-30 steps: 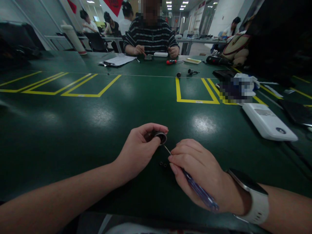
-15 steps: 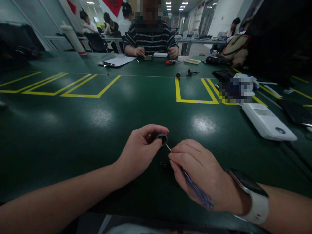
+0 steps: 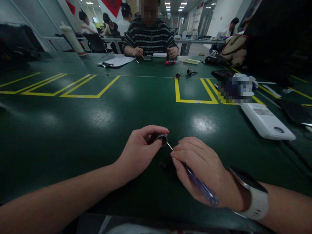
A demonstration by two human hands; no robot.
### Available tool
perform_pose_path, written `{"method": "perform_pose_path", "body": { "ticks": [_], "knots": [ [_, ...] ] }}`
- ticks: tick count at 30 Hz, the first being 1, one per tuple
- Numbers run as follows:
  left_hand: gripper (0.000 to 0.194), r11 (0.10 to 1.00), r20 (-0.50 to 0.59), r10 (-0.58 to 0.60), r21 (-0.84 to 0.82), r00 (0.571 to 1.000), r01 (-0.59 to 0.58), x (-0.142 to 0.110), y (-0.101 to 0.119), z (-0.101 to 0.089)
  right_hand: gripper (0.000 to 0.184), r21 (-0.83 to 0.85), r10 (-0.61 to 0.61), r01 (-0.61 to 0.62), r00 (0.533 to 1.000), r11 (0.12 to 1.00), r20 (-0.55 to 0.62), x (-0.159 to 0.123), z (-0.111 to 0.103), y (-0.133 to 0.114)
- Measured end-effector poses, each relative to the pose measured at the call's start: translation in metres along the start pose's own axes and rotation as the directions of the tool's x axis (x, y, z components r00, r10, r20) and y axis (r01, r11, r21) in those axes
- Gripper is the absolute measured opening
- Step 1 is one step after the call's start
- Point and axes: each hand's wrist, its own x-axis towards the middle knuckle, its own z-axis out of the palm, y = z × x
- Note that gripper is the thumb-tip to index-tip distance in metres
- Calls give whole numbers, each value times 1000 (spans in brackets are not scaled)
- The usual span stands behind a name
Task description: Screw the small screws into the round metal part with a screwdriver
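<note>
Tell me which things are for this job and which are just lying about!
For the job:
round dark part, in the left hand
purple-handled tool, in the right hand
two small rings, probably

Lying about:
white device
papers

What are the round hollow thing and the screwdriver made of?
The round hollow part looks like dark metal, perhaps steel: it has a dull gray sheen. The screwdriver handle seems clear, bluish plastic, being glossy and see-through; its shaft looks like smooth metal, from its bright shine.

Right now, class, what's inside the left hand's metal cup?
A dark hollow shows inside the metal cup, with a screwdriver at its rim. The left hand covers part of the opening; what lies behind is hidden.
</note>
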Motion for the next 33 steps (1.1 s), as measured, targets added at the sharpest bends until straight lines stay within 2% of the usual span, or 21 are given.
{"method": "perform_pose_path", "body": {
  "ticks": [9, 15, 21, 24, 27, 29, 30, 32, 33],
  "knots": [
    [20, 999, 11, -13, 32, 1000, 12, 1, -2, 1, 13, -27, 15, -14, 999, 1000, 47, 1, -1, -1],
    [20, 999, 19, 7, 31, 1000, -8, 2, -3, 1, 12, -60, -31, 33, 999, 998, 40, 2, -1, 0],
    [19, 1000, 7, -4, 7, 1000, 4, 1, -2, 2, 12, -62, -29, 31, 999, 998, 33, 1, -1, 0],
    [19, 999, 10, -39, -8, 999, 39, 1, 1, 3, 13, -53, -6, 9, 999, 999, 51, 1, -2, -1],
    [22, 994, 6, -81, -77, 997, 81, 1, 2, 3, 13, 67, 85, -86, 996, 994, 26, 1, -5, -1],
    [27, 984, -5, -100, -151, 995, 98, 2, 1, 1, 13, 221, 243, -232, 970, 947, -24, 2, -8, 2],
    [30, 977, -12, -111, -183, 994, 106, 3, 1, -1, 14, 320, 337, -309, 941, 896, -34, 2, -8, 5],
    [34, 964, -28, -137, -232, 990, 127, 6, 1, -5, 16, 527, 490, -426, 872, 735, 22, 2, -8, 12],
    [36, 957, -38, -150, -257, 988, 135, 7, 2, -7, 19, 622, 521, -449, 850, 642, 76, 2, -8, 16]
  ]
}}
